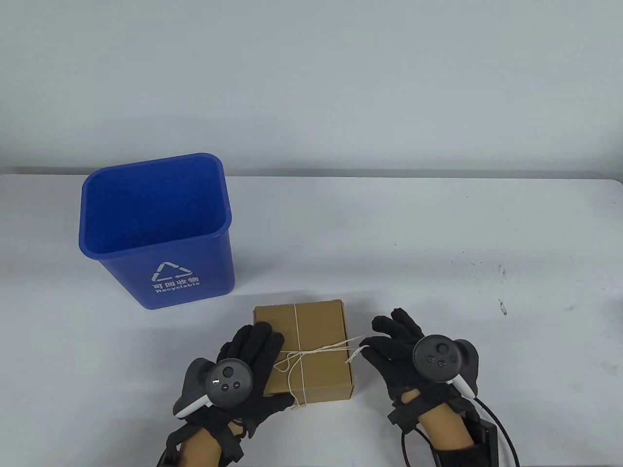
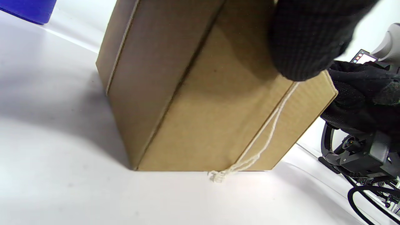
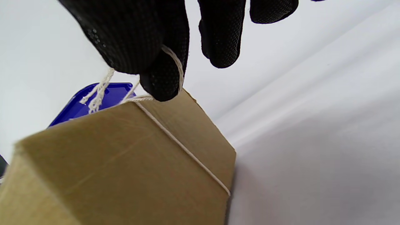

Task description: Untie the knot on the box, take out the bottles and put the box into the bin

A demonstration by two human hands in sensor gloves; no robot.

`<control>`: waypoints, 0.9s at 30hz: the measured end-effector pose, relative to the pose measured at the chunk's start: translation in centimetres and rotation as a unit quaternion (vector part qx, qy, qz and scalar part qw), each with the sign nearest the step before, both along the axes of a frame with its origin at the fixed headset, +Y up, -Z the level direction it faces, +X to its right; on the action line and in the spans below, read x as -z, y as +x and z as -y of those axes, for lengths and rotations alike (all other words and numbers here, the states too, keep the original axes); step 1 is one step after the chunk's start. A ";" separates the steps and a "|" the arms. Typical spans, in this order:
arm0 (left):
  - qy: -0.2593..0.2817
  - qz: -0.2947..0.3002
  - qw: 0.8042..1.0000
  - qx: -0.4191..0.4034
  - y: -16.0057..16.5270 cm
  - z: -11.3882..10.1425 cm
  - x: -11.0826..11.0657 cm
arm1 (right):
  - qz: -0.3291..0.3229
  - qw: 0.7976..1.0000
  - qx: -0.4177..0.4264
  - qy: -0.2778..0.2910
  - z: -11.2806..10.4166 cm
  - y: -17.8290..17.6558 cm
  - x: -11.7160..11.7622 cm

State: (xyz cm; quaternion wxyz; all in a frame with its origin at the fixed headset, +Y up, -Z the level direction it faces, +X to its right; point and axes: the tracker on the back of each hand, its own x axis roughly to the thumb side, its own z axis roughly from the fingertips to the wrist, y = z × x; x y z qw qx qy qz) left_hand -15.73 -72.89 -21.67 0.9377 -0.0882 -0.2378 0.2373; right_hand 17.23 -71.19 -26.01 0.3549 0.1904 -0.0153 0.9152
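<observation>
A brown cardboard box (image 1: 319,331) lies on the white table near its front edge, tied crosswise with white string (image 1: 298,354) knotted on top. My left hand (image 1: 263,343) rests flat on the box's left part, fingers straight, thumb by the near edge. Right of the box, my right hand (image 1: 377,343) pinches a loose string end (image 1: 357,351) that is drawn taut off the box's right edge. In the right wrist view thumb and forefinger (image 3: 162,75) hold the string (image 3: 175,67) above the box (image 3: 125,162). The left wrist view shows the box (image 2: 200,118) and string (image 2: 268,131) up close.
A blue recycling bin (image 1: 175,287) stands upright and open at the left rear of the box, a short gap away; its rim shows as the bin (image 3: 106,95) in the right wrist view. A black cable (image 1: 501,438) trails from the right wrist.
</observation>
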 end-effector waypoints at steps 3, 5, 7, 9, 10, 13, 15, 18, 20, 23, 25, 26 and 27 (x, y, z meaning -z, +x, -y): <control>0.000 0.000 1.000 0.000 0.0 0.0 0.0 | 0.006 1.000 -0.002 -0.010 0.3 0.4 0.3; 0.000 0.000 1.000 -0.001 0.0 0.0 0.0 | 0.010 1.000 -0.001 -0.018 0.5 0.7 0.5; 0.000 0.000 1.000 -0.001 0.0 0.0 0.0 | 0.012 1.000 -0.003 -0.024 0.6 0.8 0.6; 0.000 0.000 1.000 -0.001 0.0 0.1 0.0 | 0.014 0.999 -0.002 -0.032 0.8 1.0 0.8; 0.000 0.000 1.000 -0.001 0.0 0.1 0.0 | 0.016 0.999 -0.006 -0.036 0.9 1.0 0.9; -0.001 0.000 1.000 -0.002 0.0 0.1 0.0 | 0.022 0.998 -0.025 -0.048 1.3 1.3 1.1; -0.001 0.000 1.000 -0.002 0.0 0.1 0.0 | 0.025 0.998 -0.023 -0.058 1.5 1.5 1.3; -0.002 0.000 1.000 -0.003 0.0 0.1 0.0 | 0.034 0.997 -0.030 -0.064 1.8 1.8 1.5; -0.002 0.000 1.000 -0.003 0.0 0.1 0.0 | 0.038 0.996 -0.039 -0.071 2.0 2.0 1.6; -0.002 -0.001 1.000 -0.003 0.0 0.1 0.0 | 0.044 0.995 -0.044 -0.083 2.3 2.3 1.8; -0.002 -0.001 1.000 -0.003 0.0 0.1 0.0 | 0.048 0.994 -0.050 -0.089 2.5 2.4 1.9; -0.002 -0.001 1.000 -0.003 0.0 0.1 0.0 | 0.049 0.993 -0.050 -0.093 2.6 2.5 2.0; -0.002 -0.001 1.000 -0.003 0.0 0.2 0.0 | 0.049 0.993 -0.049 -0.097 2.7 2.5 2.0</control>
